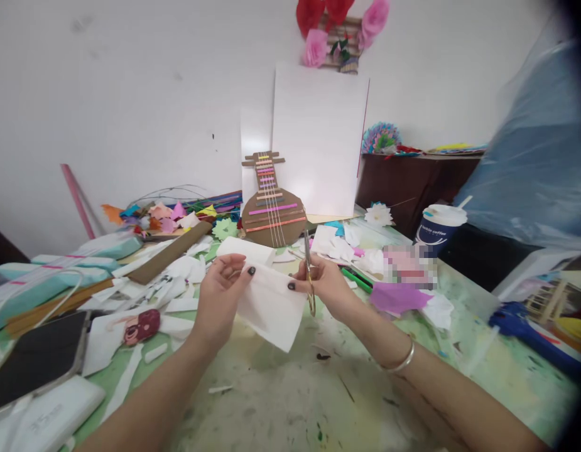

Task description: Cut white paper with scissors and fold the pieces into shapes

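My left hand (pixel 220 295) pinches the upper left edge of a white paper sheet (pixel 271 311), held above the table. My right hand (pixel 325 285) grips a pair of gold-handled scissors (pixel 309 276), blades pointing up, and its thumb also presses the paper's right edge. The two hands are close together over the stained green table (pixel 290 389). A silver bangle (pixel 399 363) sits on my right wrist.
Behind the hands stand a cardboard guitar model (pixel 271 210) and a white board (pixel 318 138). Paper scraps and coloured paper flowers (pixel 168 216) litter the left. A lidded coffee cup (pixel 438 229) stands right, green pens (pixel 358 279) near purple paper (pixel 396 296). A tablet (pixel 36 358) lies at left.
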The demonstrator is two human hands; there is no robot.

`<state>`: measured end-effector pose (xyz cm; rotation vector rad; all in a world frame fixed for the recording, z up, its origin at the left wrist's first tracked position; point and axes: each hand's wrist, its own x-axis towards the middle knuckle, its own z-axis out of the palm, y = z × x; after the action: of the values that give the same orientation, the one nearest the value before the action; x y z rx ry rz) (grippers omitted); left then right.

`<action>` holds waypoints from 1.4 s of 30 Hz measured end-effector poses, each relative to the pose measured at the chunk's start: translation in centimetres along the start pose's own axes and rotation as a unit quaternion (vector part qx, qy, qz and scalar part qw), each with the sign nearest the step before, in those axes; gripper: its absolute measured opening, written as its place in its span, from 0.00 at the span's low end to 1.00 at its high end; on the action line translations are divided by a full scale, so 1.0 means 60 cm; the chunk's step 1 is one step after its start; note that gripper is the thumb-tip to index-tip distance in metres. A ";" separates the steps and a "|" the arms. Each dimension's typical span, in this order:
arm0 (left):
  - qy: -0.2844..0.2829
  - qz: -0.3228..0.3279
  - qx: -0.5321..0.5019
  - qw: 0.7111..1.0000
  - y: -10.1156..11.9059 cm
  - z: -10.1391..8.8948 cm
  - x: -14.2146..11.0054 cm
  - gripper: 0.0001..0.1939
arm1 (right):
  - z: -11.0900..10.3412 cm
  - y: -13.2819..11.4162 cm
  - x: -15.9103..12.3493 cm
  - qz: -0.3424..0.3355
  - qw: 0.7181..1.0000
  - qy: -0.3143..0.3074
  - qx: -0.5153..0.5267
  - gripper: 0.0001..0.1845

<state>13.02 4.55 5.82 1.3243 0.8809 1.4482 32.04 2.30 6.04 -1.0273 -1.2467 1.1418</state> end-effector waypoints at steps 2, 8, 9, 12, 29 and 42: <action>-0.011 -0.008 0.003 1.000 -0.003 -0.014 0.002 0.21 | 0.007 0.004 -0.002 -0.006 1.000 0.020 0.005 0.17; -0.153 -0.014 0.136 0.979 0.013 -0.034 0.005 0.17 | 0.018 0.018 -0.013 -0.026 1.000 -0.008 0.011 0.16; -0.176 -0.014 0.163 0.971 0.017 -0.033 0.004 0.15 | 0.019 0.020 -0.016 -0.031 0.999 -0.019 0.006 0.15; -0.226 0.016 0.250 0.941 0.027 -0.024 -0.003 0.10 | 0.020 0.024 -0.023 -0.059 0.997 -0.043 -0.018 0.14; -0.253 0.014 0.260 0.932 0.006 -0.005 -0.013 0.08 | 0.023 0.016 -0.039 -0.111 0.991 -0.049 -0.056 0.12; -0.206 -0.056 0.147 0.966 0.004 -0.029 0.004 0.07 | -0.011 0.007 -0.026 -0.106 0.994 0.017 -0.022 0.14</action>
<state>11.29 4.89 5.85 1.6911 0.8946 0.9271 32.67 0.85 5.31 -0.9182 -1.3257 0.9337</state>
